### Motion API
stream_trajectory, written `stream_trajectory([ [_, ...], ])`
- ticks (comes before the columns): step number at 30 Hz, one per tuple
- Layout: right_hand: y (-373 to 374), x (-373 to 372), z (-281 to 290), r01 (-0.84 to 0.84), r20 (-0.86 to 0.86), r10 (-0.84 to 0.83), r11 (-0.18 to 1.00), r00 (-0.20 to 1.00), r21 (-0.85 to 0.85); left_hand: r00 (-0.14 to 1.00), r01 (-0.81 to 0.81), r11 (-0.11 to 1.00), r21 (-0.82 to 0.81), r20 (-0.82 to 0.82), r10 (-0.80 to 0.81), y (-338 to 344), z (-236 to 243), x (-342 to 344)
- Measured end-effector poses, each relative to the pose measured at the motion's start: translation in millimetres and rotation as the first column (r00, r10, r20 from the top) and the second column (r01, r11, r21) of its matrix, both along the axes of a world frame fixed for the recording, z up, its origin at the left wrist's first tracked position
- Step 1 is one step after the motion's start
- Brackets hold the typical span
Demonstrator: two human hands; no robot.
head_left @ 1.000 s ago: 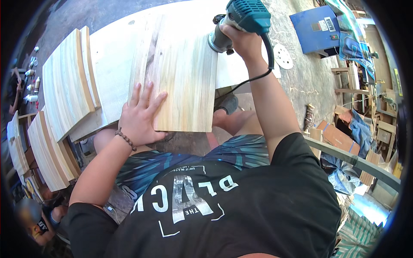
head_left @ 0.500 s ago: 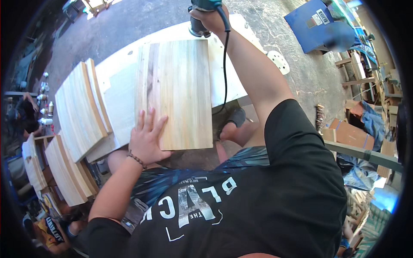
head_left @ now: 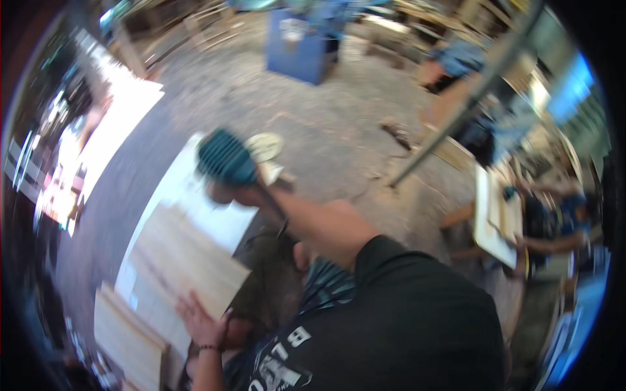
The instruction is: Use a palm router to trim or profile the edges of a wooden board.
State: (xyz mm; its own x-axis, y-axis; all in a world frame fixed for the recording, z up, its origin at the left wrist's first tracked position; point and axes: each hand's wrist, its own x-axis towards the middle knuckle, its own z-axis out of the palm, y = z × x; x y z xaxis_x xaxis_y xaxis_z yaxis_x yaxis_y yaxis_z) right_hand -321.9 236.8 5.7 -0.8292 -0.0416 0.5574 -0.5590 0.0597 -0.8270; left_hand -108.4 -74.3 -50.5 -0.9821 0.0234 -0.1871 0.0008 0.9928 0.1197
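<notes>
A pale striped wooden panel [head_left: 189, 251] lies on a white-topped work table [head_left: 179, 173] in front of me. My left hand [head_left: 201, 319] rests flat on its near edge, fingers apart. My right hand [head_left: 229, 193], blurred, is wrapped round a teal corded power tool [head_left: 226, 158], which looks like a trim router. The tool is over the panel's far end; its base and bit are hidden from this angle, so I cannot tell if it touches the wood. A dark cord hangs along my right wrist.
Stacked wooden panels [head_left: 130, 335] lie at the lower left. A pale round disc [head_left: 264, 147] is beside the table's far end. A blue box [head_left: 293, 52] stands on the floor beyond. A grey pole [head_left: 456, 117] slants at right, near another person working at a white board [head_left: 493, 215].
The whole view has swung to the right and blurred, bringing in another person at right. My right hand still holds the power tool; my left hand stays on the panel.
</notes>
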Motion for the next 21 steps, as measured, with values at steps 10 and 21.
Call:
stream_trajectory([
  [10, 49, 182, 18, 0.395, 0.041, -0.404, 0.909, 0.914, 0.134, 0.957, -0.289, 0.928, -0.236, -0.068, 0.281, 41, -21, -17],
  [21, 45, 186, 12, 0.400, -0.115, -0.393, 0.916, 0.912, 0.038, 0.961, 0.259, 0.944, -0.204, -0.042, -0.273, 71, -18, -85],
])
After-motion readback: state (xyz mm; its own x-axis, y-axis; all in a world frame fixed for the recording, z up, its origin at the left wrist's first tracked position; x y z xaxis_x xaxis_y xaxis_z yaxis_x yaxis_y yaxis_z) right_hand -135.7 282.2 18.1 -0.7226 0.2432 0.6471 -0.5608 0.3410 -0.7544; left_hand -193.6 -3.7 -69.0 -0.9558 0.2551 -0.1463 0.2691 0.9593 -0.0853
